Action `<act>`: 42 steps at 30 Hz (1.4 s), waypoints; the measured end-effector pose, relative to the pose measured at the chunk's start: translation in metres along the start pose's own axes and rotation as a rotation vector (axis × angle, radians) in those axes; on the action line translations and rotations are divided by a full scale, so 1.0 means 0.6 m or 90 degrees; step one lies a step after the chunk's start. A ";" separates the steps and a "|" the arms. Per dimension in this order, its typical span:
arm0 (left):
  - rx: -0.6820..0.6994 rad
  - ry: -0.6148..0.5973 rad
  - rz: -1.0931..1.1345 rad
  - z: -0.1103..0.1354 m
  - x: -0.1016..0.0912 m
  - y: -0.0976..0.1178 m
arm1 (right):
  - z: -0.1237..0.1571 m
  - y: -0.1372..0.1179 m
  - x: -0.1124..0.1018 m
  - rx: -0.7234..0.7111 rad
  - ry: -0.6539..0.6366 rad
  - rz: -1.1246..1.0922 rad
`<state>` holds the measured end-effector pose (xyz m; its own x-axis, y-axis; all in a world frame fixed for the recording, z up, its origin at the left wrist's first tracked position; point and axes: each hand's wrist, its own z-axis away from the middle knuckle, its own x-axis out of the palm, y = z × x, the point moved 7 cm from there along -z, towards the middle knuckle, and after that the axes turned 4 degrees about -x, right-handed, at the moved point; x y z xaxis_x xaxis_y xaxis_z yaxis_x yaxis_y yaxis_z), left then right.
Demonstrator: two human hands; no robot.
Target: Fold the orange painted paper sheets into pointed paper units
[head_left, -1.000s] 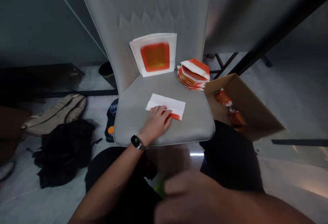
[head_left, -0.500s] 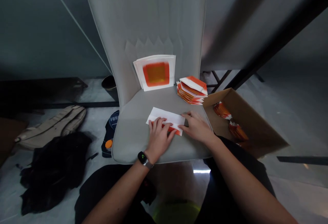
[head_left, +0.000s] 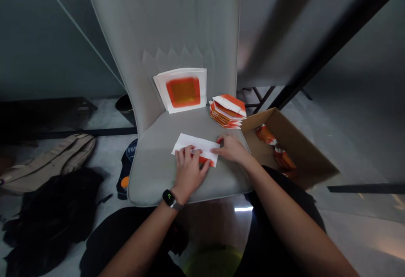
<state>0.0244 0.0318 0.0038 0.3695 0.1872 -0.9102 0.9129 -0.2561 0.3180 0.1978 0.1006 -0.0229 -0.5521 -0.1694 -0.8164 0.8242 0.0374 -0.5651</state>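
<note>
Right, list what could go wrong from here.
The stack of folded orange-and-white paper pieces sits near the edge of the grey padded chair seat, so the right hand might bump it off. The seat looks soft, so creases pressed into the white paper sheet with an orange edge under the left hand may come out uneven.

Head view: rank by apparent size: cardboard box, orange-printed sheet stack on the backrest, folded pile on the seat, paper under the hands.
1. Cardboard box
2. Stack of orange-printed sheets
3. Tie: folded orange-and-white pile and white paper. They look alike, and the paper is partly hidden, so I won't rank them.
</note>
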 end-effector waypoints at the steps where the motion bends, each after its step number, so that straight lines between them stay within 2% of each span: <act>1: -0.002 -0.003 -0.009 -0.001 0.000 0.002 | -0.003 0.000 -0.001 0.002 -0.007 0.002; 7: 0.017 -0.004 -0.059 -0.001 0.000 0.010 | 0.001 -0.010 -0.004 -0.019 -0.011 -0.023; 11: 0.049 0.000 -0.043 -0.002 0.003 0.014 | 0.012 -0.009 -0.002 -0.015 0.020 -0.143; 17: 0.092 -0.019 0.019 -0.007 0.011 0.016 | 0.024 0.010 0.005 0.008 0.112 -0.321; 20: 0.118 -0.028 0.050 -0.012 0.011 0.015 | 0.038 0.013 0.010 0.011 0.119 -0.366; 26: 0.147 -0.050 0.058 -0.023 0.011 0.005 | 0.071 -0.019 0.004 -0.212 0.156 -0.210; 29: 0.141 -0.057 0.049 -0.024 0.013 0.004 | 0.079 -0.021 0.013 -0.246 0.171 -0.130; 33: 0.154 -0.060 0.026 -0.021 0.017 0.009 | 0.086 -0.027 0.028 -0.260 0.150 -0.032; 37: 0.162 -0.063 0.003 -0.019 0.020 0.007 | 0.094 -0.034 0.026 -0.266 0.156 0.017; 42: 0.157 -0.056 0.015 -0.021 0.019 0.005 | 0.107 -0.041 0.023 -0.343 0.095 0.059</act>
<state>0.0333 0.0452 -0.0023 0.3637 0.0984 -0.9263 0.8307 -0.4842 0.2748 0.1778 0.0343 -0.0126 -0.5239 -0.0018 -0.8518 0.7114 0.5489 -0.4388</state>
